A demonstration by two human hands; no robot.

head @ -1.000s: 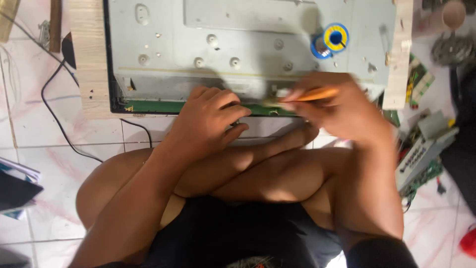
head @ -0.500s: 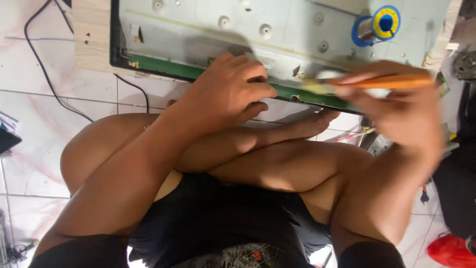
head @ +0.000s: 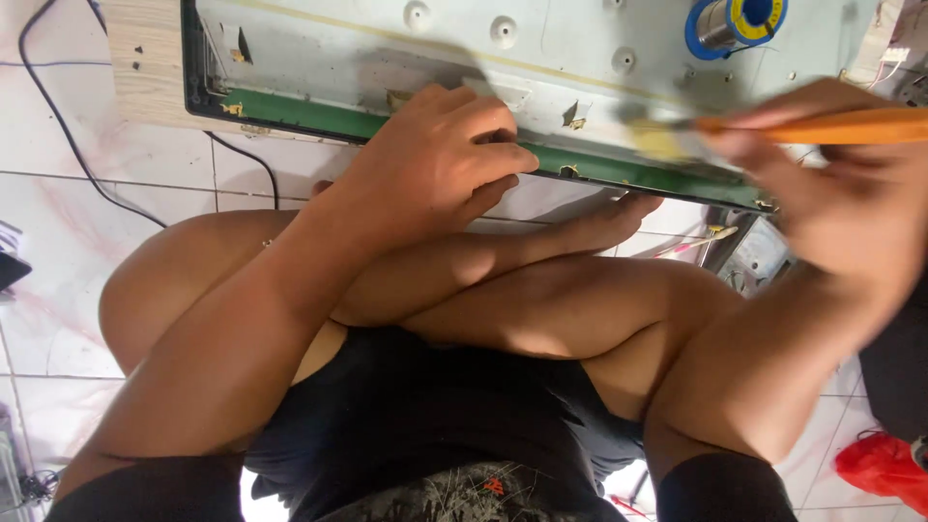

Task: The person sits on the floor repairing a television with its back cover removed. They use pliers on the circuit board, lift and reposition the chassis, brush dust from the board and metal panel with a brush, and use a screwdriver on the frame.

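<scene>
Gripping an orange-handled brush [head: 773, 130], the right hand [head: 831, 193] sits at 3 o'clock with its fingers closed around the handle; the pale bristles lie on the green circuit strip [head: 628, 172] along the near edge of a grey metal panel [head: 570, 48]. At 12 o'clock the left hand [head: 435, 159] presses flat on that same edge, fingers curled over the strip, holding nothing. The panel rests on a light wooden board [head: 145, 68] on the white tiled floor [head: 58, 242]. 1 blue-and-yellow spool of solder wire [head: 737, 19] stands on the panel at 1 o'clock — well apart from the left hand. A black cable [head: 58, 126] trails at 10 o'clock — across the tiles.
</scene>
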